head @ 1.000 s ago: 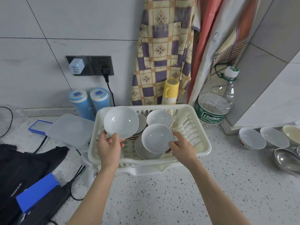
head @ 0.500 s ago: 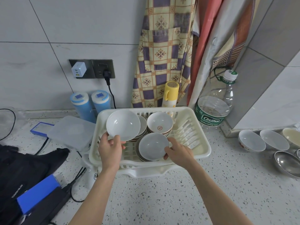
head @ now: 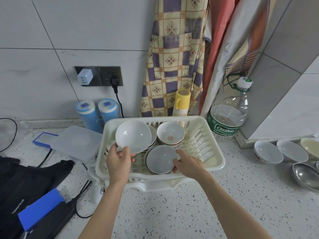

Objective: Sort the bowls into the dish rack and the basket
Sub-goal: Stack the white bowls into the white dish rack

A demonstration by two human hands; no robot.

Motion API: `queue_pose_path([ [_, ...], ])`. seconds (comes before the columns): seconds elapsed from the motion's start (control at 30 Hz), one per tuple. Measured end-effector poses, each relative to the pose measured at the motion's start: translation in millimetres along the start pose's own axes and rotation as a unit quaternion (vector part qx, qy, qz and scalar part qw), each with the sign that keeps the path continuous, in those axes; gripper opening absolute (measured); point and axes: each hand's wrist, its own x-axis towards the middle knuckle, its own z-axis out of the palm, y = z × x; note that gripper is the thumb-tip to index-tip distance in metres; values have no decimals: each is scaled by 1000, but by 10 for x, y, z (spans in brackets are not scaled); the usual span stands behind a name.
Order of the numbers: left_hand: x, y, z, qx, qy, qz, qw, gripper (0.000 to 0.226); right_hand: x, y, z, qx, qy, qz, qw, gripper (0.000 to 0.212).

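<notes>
Left hand (head: 118,159) pinching tilted white bowl (head: 133,136) over dish rack (head: 209,149); right hand (head: 188,164) gripping grey bowl (head: 160,159) atop stack inside.

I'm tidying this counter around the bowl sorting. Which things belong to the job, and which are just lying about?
Job:
- white dish rack
- bowl held by left hand
- grey bowl held by right hand
- bowl stack in the rack
- loose bowls at right

Lying about:
- water bottle
- blue canisters
- yellow flask
- black bag
</notes>
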Motion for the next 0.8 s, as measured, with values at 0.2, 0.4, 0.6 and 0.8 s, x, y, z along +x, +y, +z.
queue_pose_path([
  [0.2, 2, 10, -1, 5, -5, -4, 1000, 26, 47, -1, 31, -26, 10, -3, 1000, 50],
  [0.4, 3, 28, 1, 34, -22, -5, 999, 24, 78, 18, 71, -56, 18, -5, 998, 47],
  [0.6, -17, 41, -18, 63, -52, -8, 997, 19, 61, 11, 88, -93, 36, 7, 995, 51],
  [0.8, -14, 41, -57, 77, -132, -10, 988, 21, -27, -41, 51, 64, 156, 19, 985, 38],
])
